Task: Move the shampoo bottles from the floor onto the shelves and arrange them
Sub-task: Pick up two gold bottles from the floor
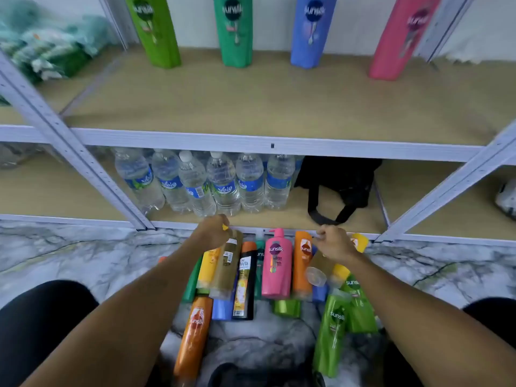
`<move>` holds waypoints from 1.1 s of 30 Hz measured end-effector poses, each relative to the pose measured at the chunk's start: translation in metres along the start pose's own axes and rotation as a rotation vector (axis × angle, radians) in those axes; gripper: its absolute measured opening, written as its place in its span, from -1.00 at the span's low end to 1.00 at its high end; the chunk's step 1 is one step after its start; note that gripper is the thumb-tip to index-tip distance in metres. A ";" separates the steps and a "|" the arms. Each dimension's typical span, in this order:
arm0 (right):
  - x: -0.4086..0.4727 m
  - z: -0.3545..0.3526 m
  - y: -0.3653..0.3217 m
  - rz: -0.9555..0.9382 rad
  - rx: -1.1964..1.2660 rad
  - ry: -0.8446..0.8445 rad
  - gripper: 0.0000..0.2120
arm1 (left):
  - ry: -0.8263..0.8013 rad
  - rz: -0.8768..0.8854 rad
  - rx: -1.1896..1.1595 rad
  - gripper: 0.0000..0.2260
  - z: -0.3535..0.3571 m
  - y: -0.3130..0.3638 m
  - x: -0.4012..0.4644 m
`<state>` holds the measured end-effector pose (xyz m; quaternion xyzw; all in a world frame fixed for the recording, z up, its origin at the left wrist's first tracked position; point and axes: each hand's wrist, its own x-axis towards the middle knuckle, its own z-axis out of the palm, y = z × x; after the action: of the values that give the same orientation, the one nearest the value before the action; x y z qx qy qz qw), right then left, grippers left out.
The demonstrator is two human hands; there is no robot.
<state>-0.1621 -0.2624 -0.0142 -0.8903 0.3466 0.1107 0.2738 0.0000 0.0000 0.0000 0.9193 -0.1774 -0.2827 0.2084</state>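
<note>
Water bottles (206, 182) on low shelf (279, 219); black bag (337, 182) beside.

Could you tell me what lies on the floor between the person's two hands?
In the head view, between the left hand and right hand lie a black bottle, a pink pump bottle and an orange bottle, side by side.

a stockroom or small shop: white slotted-metal shelving (279, 141) with fibreboard decks, rows of clear plastic water bottles (220, 182), marble-patterned floor (69, 255).
</note>
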 end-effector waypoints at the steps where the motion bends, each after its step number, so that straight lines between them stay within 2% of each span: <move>1: 0.008 0.010 0.008 -0.004 0.013 0.012 -0.77 | -0.022 -0.032 -0.001 -0.76 0.010 -0.007 0.008; 3: 0.023 0.030 0.026 0.050 0.031 0.014 -0.64 | -0.014 -0.089 0.019 -0.67 0.031 -0.022 0.025; 7: 0.029 0.050 0.041 0.254 0.017 -0.029 -0.84 | 0.000 -0.198 0.055 -0.53 0.077 -0.049 0.039; 10: 0.040 0.065 0.042 0.389 -0.046 -0.022 -0.66 | 0.017 -0.298 0.017 -0.44 0.108 -0.061 0.040; 13: 0.055 0.081 0.040 0.506 -0.009 0.014 -0.47 | 0.028 -0.363 0.019 -0.44 0.131 -0.064 0.040; 17: 0.067 0.085 0.040 0.632 0.008 0.017 -0.20 | 0.053 -0.398 0.075 -0.29 0.144 -0.060 0.042; 20: 0.072 0.085 0.045 0.671 0.096 0.008 -0.04 | 0.053 -0.404 0.066 -0.28 0.143 -0.059 0.047; 22: 0.083 0.101 0.069 0.691 0.210 -0.064 -0.04 | 0.037 -0.393 0.036 -0.31 0.141 -0.064 0.051; 23: 0.103 0.130 0.107 0.690 0.254 -0.106 -0.07 | 0.026 -0.391 0.009 -0.33 0.140 -0.067 0.053; 25: 0.102 0.141 0.115 0.669 0.327 -0.172 -0.24 | -0.002 -0.374 -0.027 -0.35 0.136 -0.072 0.051; 27: 0.072 0.119 0.078 0.671 0.358 -0.154 -0.41 | -0.013 -0.358 -0.045 -0.37 0.134 -0.072 0.046; 30: 0.033 0.091 0.033 0.638 0.265 -0.063 -0.33 | -0.020 -0.361 -0.121 -0.40 0.132 -0.070 0.034; 33: 0.014 0.086 0.023 0.534 0.282 -0.097 -0.49 | -0.047 -0.343 -0.194 -0.32 0.132 -0.065 0.021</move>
<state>-0.1679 -0.2356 -0.1004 -0.7146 0.5667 0.1721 0.3722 -0.0487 0.0083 -0.1400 0.9048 0.0051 -0.3512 0.2408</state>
